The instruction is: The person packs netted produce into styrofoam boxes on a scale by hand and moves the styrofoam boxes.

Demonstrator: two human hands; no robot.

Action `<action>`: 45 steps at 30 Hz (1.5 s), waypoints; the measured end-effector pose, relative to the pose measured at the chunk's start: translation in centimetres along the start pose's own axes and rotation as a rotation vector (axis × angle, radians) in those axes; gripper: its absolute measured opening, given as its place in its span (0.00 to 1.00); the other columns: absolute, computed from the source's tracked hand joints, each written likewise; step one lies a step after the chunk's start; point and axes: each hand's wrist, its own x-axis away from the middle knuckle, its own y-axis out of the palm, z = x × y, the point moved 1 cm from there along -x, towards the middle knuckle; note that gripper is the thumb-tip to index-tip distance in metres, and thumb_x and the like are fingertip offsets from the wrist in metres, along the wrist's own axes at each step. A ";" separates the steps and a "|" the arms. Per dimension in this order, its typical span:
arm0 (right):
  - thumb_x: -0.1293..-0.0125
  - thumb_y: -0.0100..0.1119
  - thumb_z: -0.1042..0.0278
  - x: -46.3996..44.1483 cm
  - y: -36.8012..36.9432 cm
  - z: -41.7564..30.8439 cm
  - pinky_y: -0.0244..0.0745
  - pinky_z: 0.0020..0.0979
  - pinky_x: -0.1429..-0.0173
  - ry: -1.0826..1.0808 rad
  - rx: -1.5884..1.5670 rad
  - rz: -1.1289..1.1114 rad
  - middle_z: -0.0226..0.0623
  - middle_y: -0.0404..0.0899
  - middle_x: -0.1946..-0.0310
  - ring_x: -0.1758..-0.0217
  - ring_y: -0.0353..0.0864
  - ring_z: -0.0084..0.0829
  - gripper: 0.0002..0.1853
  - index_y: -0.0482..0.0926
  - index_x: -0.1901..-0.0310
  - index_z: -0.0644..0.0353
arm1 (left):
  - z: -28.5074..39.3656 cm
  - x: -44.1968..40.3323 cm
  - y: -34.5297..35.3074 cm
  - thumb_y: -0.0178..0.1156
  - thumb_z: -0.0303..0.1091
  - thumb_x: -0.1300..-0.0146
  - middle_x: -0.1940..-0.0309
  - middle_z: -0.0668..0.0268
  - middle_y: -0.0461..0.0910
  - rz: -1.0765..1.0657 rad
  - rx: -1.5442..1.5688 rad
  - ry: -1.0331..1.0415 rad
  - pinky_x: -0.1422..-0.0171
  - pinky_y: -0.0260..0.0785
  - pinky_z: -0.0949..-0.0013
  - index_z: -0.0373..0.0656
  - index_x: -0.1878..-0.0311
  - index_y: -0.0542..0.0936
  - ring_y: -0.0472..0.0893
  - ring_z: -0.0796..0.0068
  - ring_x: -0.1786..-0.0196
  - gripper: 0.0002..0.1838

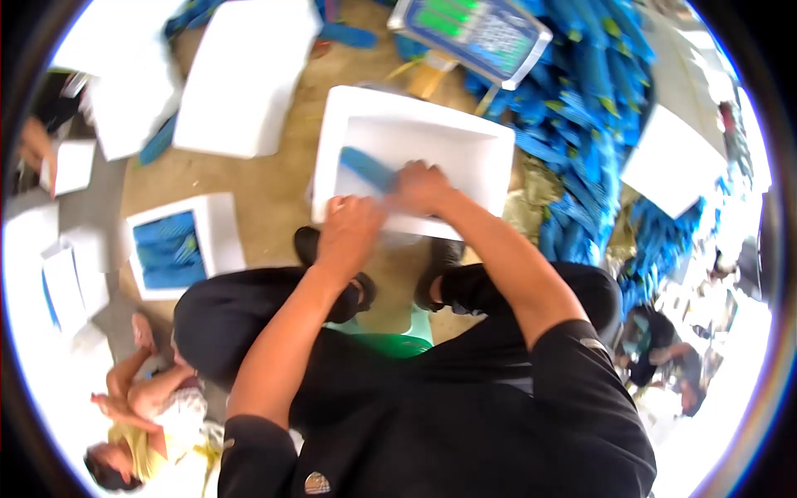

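Note:
A white foam box [330,141] stands in front of me, with one long blue item [366,168] lying slanted inside its left part. My right hand [422,187] is over the box's near side, at the lower end of the blue item; its fingers are bent and blurred, and its grip on the item cannot be made out. Near the box's front left edge is my left hand [352,217], fingers curled down, with their tips smeared by motion.
Blue netted items [581,108] are heaped at the right. A scale display [473,37] stands behind the box. White lids [245,79] and a box of blue items [222,241] are at the left. People sit at lower left [145,407] and right [656,349].

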 end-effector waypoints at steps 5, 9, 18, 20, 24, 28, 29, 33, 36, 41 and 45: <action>0.25 0.64 0.47 -3.5 3.2 0.9 0.86 0.55 0.42 0.037 -0.079 0.162 0.52 0.82 0.39 0.41 0.88 0.54 0.23 0.80 0.41 0.58 | 0.5 0.0 1.1 0.62 0.35 0.35 0.60 0.66 0.83 -0.041 -0.012 -0.058 0.38 0.69 0.53 0.50 0.58 0.85 0.83 0.62 0.49 0.06; 0.23 0.59 0.44 -3.8 3.0 1.3 0.82 0.57 0.37 0.073 -0.064 0.111 0.54 0.82 0.39 0.37 0.86 0.58 0.28 0.78 0.37 0.60 | 1.1 0.1 2.3 0.60 0.36 0.31 0.49 0.65 0.86 -0.052 -0.027 -0.136 0.22 0.63 0.47 0.49 0.46 0.89 0.83 0.63 0.41 0.15; 0.21 0.65 0.53 -2.6 -1.5 8.3 0.81 0.35 0.42 -0.165 -0.450 -0.010 0.48 0.87 0.45 0.47 0.88 0.37 0.34 0.72 0.24 0.68 | 4.6 14.7 -22.9 0.72 0.40 0.36 0.61 0.65 0.85 0.938 0.308 -0.273 0.23 0.67 0.46 0.49 0.49 0.85 0.85 0.60 0.50 0.14; 0.20 0.63 0.52 -0.2 -5.0 7.4 0.81 0.35 0.40 -0.082 -0.475 -0.059 0.45 0.86 0.44 0.46 0.88 0.35 0.33 0.73 0.24 0.65 | -0.3 22.2 -23.0 0.67 0.34 0.25 0.56 0.64 0.88 1.087 0.480 -0.572 0.38 0.78 0.60 0.42 0.40 0.83 0.87 0.70 0.52 0.14; 0.18 0.59 0.49 5.8 -9.8 3.0 0.81 0.35 0.38 0.060 -0.545 0.009 0.43 0.85 0.41 0.43 0.88 0.35 0.31 0.73 0.23 0.60 | -9.1 41.4 -14.1 0.68 0.39 0.27 0.52 0.60 0.86 0.694 0.253 -1.386 0.44 0.79 0.60 0.44 0.40 0.82 0.87 0.63 0.50 0.17; 0.17 0.58 0.46 10.5 -10.6 1.0 0.81 0.36 0.32 0.104 -0.606 0.032 0.44 0.85 0.36 0.41 0.88 0.34 0.32 0.72 0.21 0.58 | -7.5 48.5 1.2 0.76 0.40 0.41 0.45 0.53 0.84 0.111 0.125 -1.132 0.37 0.76 0.45 0.46 0.37 0.81 0.83 0.46 0.41 0.29; 0.16 0.57 0.47 11.7 -10.3 0.0 0.81 0.36 0.31 0.117 -0.623 0.031 0.45 0.84 0.34 0.42 0.88 0.34 0.31 0.73 0.21 0.58 | -6.7 48.7 5.0 0.77 0.39 0.44 0.40 0.53 0.82 -0.044 0.167 -1.073 0.32 0.74 0.44 0.45 0.35 0.80 0.81 0.45 0.36 0.33; 0.14 0.55 0.57 15.8 -8.6 -2.9 0.82 0.34 0.32 0.161 -0.685 -0.018 0.43 0.85 0.36 0.43 0.89 0.32 0.27 0.73 0.21 0.58 | -2.6 47.3 12.3 0.74 0.33 0.46 0.40 0.55 0.80 -0.060 -0.198 -0.899 0.21 0.67 0.47 0.48 0.35 0.79 0.78 0.49 0.34 0.32; 0.14 0.56 0.58 19.1 -7.7 -5.4 0.81 0.34 0.30 0.180 -0.827 -0.026 0.43 0.84 0.35 0.43 0.88 0.31 0.26 0.73 0.20 0.57 | -3.3 45.8 14.3 0.72 0.31 0.46 0.46 0.57 0.81 -0.039 -0.208 -0.985 0.24 0.68 0.49 0.49 0.41 0.80 0.79 0.51 0.38 0.27; 0.15 0.59 0.54 22.7 -7.4 -7.7 0.80 0.36 0.27 0.127 -0.840 0.046 0.46 0.83 0.33 0.38 0.88 0.35 0.30 0.72 0.20 0.59 | -3.8 45.9 9.0 0.72 0.30 0.52 0.54 0.55 0.81 -0.238 0.154 -0.988 0.38 0.76 0.49 0.49 0.49 0.81 0.81 0.48 0.45 0.24; 0.15 0.60 0.53 24.0 -7.0 -7.8 0.81 0.38 0.27 0.093 -0.863 0.106 0.47 0.83 0.33 0.37 0.88 0.36 0.30 0.73 0.20 0.58 | -3.2 47.1 5.9 0.72 0.36 0.53 0.51 0.51 0.83 -0.420 0.288 -1.086 0.41 0.79 0.47 0.49 0.46 0.83 0.83 0.43 0.44 0.26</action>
